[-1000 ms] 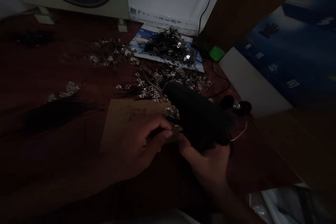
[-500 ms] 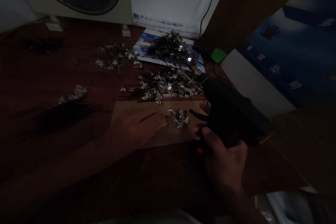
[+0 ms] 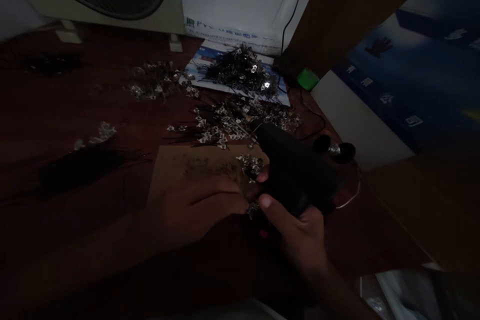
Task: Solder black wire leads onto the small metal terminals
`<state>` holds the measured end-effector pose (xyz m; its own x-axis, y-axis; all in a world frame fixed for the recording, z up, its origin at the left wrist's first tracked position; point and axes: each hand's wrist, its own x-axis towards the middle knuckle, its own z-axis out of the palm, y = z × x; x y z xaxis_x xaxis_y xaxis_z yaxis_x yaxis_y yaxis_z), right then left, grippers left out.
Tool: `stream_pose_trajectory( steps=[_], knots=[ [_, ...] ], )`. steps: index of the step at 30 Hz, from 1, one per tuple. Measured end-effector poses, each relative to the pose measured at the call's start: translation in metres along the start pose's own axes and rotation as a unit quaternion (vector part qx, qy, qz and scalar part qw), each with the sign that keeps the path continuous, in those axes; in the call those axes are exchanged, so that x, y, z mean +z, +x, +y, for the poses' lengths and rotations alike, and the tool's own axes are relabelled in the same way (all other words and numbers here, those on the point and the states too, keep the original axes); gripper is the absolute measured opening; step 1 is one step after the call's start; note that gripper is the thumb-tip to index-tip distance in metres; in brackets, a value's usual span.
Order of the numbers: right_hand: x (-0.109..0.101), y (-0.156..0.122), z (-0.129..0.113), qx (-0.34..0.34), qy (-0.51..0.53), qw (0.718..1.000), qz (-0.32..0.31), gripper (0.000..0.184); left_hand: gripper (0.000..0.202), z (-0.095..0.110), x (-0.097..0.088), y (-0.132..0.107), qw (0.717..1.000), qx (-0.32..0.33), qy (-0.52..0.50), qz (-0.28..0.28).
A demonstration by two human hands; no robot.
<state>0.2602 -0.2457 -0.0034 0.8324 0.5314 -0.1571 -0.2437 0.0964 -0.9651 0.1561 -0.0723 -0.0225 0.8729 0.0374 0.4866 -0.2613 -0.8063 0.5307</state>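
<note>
In my right hand point(image 3: 300, 235) is a black soldering gun point(image 3: 294, 160), its narrow tip pointing up and left over small metal pieces. My right thumb lies along its handle, near a red button point(image 3: 263, 234). My left hand point(image 3: 210, 205) is closed at the front edge of a brown board point(image 3: 176, 162), its fingertips at a small silvery metal piece point(image 3: 253, 210) beside my right thumb. Dim light blurs that pinch. A cluster of metal pieces point(image 3: 250, 164) lies on the board, partly behind my right fingers.
Behind the board lie dark wires with metal ends point(image 3: 210, 127); another heap point(image 3: 243, 70) rests on a printed sheet. Dark wire bundles point(image 3: 82, 167) lie left. A black spool point(image 3: 333, 149), a green object point(image 3: 307, 79) and a white-sided box point(image 3: 348, 115) stand right. A fan-grilled unit point(image 3: 176, 20) stands behind.
My right hand and the soldering gun have moved left and slightly down, uncovering the spool. My left hand has shifted slightly right and down, to the metal piece near my right thumb.
</note>
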Motion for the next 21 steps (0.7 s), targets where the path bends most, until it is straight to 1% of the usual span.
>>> stream_pose_trajectory(
  steps=[2,4,8,10,12,17,19,21],
  knots=[
    [0.000,0.003,0.000,-0.013,0.006,0.999,-0.030,0.017,0.036,0.000,-0.002,0.002,1.000,0.002,-0.023,-0.011],
    [-0.003,0.007,0.002,-0.033,-0.008,0.998,-0.053,0.015,0.035,-0.001,-0.003,0.004,0.999,-0.002,-0.043,-0.017],
    [-0.010,0.011,0.006,-0.092,-0.048,0.992,-0.075,0.013,0.028,-0.002,-0.001,0.008,0.997,-0.025,-0.067,-0.010],
    [-0.011,0.010,0.006,-0.095,-0.051,0.991,-0.085,0.018,0.023,-0.002,0.001,0.009,0.996,-0.038,-0.078,-0.001],
    [-0.010,0.009,0.005,-0.079,-0.043,0.992,-0.086,0.026,0.019,-0.001,0.002,0.010,0.995,-0.053,-0.088,0.010],
    [-0.004,0.008,0.002,-0.089,0.003,0.993,-0.081,0.030,0.015,0.007,0.000,0.014,0.988,-0.085,-0.122,0.044],
    [-0.004,0.008,0.002,-0.083,-0.003,0.994,-0.078,0.032,0.012,0.010,0.000,0.016,0.978,-0.111,-0.165,0.054],
    [-0.006,0.009,0.003,-0.094,-0.030,0.992,-0.082,0.034,0.010,0.012,0.001,0.016,0.961,-0.145,-0.231,0.052]
  ],
)
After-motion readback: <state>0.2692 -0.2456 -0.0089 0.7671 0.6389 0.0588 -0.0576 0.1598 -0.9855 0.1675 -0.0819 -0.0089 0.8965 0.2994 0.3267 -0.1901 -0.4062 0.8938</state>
